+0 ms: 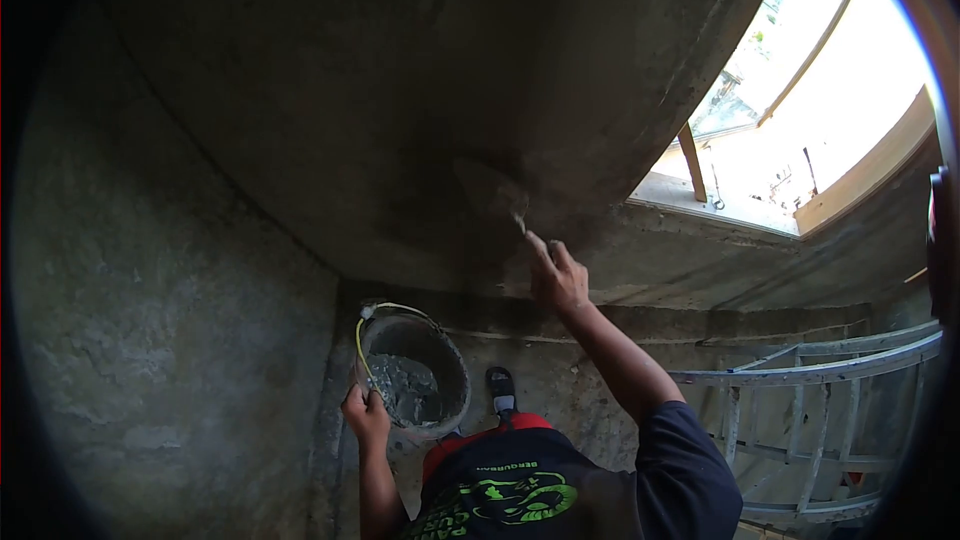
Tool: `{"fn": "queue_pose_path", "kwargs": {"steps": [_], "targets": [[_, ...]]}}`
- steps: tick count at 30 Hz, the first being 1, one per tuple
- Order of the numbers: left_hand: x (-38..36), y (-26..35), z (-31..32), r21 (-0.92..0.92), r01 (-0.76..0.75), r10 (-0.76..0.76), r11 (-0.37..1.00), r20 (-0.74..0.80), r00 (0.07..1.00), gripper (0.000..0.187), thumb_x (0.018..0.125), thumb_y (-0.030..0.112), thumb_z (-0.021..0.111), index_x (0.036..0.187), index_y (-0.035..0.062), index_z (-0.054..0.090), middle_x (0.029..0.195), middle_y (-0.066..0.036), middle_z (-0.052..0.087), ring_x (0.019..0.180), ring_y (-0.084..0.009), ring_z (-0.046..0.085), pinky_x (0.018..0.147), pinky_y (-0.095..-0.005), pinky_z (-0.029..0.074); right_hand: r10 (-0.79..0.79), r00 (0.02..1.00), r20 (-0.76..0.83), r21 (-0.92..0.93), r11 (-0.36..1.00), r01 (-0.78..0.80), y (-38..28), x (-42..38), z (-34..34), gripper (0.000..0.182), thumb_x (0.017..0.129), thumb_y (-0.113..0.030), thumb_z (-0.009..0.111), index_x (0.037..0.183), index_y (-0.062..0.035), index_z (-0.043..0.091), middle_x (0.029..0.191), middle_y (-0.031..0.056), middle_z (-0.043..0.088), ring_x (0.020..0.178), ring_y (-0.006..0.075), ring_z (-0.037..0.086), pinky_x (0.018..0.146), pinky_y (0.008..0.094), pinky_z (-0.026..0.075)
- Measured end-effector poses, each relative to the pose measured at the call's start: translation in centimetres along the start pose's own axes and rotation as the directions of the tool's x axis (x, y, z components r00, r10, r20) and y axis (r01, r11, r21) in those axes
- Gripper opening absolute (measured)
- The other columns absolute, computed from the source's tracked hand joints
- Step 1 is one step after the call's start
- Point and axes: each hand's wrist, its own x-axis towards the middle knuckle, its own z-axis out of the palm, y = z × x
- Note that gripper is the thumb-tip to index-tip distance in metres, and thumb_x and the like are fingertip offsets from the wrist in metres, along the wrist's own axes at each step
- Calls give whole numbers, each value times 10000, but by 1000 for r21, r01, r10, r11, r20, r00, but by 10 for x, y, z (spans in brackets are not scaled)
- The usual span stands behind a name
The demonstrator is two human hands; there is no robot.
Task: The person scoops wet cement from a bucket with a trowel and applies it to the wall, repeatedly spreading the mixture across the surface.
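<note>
My right hand (560,277) is closed round the handle of a trowel (492,190), whose blade lies against or very near the dark wall (400,90); the shadow hides the exact contact. Low on the left, my left hand (367,414) is closed on the yellow handle (362,345) at the side of a bucket (458,380). Wet grey mortar (405,388) lies inside the bucket.
A metal ladder (830,372) lies or leans at the lower right. Above it, a bright window opening with a wooden frame (870,168) cuts into the wall. A plastered side wall (150,340) rises at the left. My foot in a sandal (501,383) is beside the bucket.
</note>
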Motion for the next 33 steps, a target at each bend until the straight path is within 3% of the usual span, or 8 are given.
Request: {"fn": "queue_pose_path", "kwargs": {"steps": [3, 6, 12, 18, 21, 23, 26, 33], "targets": [[-1, -1, 1, 73, -29, 30, 997, -15, 999, 209, 809, 0, 586, 716, -38, 402, 592, -155, 440, 529, -235, 382, 516, -416, 328, -67, 955, -290, -16, 998, 65, -16, 75, -42, 583, 868, -111, 677, 1429, -230, 573, 1061, 124, 617, 695, 297, 684, 504, 403, 558], [-2, 7, 3, 49, -42, 43, 998, -24, 999, 204, 805, -1, 583, 715, -38, 404, 591, -155, 438, 527, -230, 390, 516, -415, 332, -40, 952, -305, 35, 998, 53, -34, 141, -74, 609, 886, -127, 672, 1466, -242, 531, 1083, 144, 612, 736, 317, 692, 531, 424, 566], [-4, 9, 1, 21, 26, -26, 999, -22, 999, 199, 802, -2, 582, 715, -40, 407, 601, -159, 455, 528, -240, 399, 520, -426, 336, 20, 996, -83, -197, 980, -36, -11, 99, -2, 743, 867, -115, 627, 1550, -300, 403, 1109, 209, 607, 824, 401, 699, 631, 484, 588], [-2, -12, 4, 48, 16, -15, 999, -23, 1000, 191, 793, -9, 579, 709, -46, 411, 607, -170, 469, 529, -246, 421, 528, -424, 351, 178, 960, 218, -133, 980, -151, -5, 1, 33, 726, 859, -104, 611, 1535, -298, 429, 1070, 202, 621, 821, 397, 701, 625, 496, 583], [1, -7, 5, 39, 13, -12, 999, -17, 1000, 190, 790, -7, 579, 706, -43, 412, 608, -172, 473, 527, -256, 422, 527, -427, 347, 133, 974, 182, -52, 991, -125, -12, 11, 7, 660, 875, -104, 620, 1499, -271, 484, 1069, 163, 615, 796, 365, 701, 581, 482, 577], [1, -7, 6, 42, 12, -12, 999, -4, 1000, 191, 791, -5, 580, 706, -42, 412, 608, -173, 474, 525, -258, 418, 526, -427, 345, 110, 986, -125, -4, 994, -112, -21, 58, -16, 616, 884, -116, 658, 1472, -237, 521, 1035, 124, 606, 791, 343, 684, 605, 457, 585], [2, -22, 7, 62, 3, -4, 998, 6, 1000, 192, 795, -2, 578, 706, -41, 413, 606, -171, 474, 524, -255, 415, 525, -426, 345, 71, 962, -263, 77, 996, -53, -27, 112, -19, 602, 916, -148, 653, 1494, -209, 493, 1049, 132, 596, 782, 357, 674, 592, 451, 583], [2, -17, 2, 41, 34, -35, 999, 20, 999, 200, 811, 1, 577, 705, -44, 413, 598, -162, 478, 528, -233, 433, 529, -425, 355, 220, 955, -201, 45, 976, -215, -18, 66, 74, 681, 910, -141, 648, 1542, -249, 418, 1071, 154, 577, 753, 387, 674, 564, 468, 587]]}}
